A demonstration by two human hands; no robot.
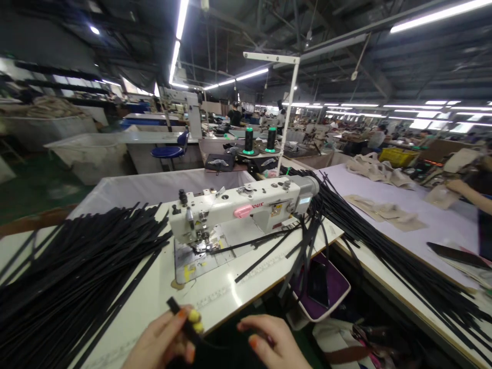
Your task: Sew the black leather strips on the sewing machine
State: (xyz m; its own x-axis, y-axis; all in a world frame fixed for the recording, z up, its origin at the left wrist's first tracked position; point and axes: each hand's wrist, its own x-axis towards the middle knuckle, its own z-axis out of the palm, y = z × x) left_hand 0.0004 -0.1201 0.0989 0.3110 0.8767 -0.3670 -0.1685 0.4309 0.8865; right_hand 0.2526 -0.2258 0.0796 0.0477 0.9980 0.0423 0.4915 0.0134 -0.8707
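My left hand (165,335) is at the bottom, pinching a black strip (173,306) near its end; yellow wraps show on its fingertips. To its right, my right hand (271,338) has its fingers curved and apart, with nothing visible between them. Ahead of both hands stands a white sewing machine (230,210) on a white table (226,294). One black strip (253,241) runs along the machine bed to the needle area. A big pile of black strips (88,266) covers the table's left part.
More black strips (369,236) lie across the right side. A purple-lined bin (340,287) holding a dark flat object is below the table edge. Thread spools (249,141) stand behind the machine. A person's arm (469,192) reaches over beige pieces at the right.
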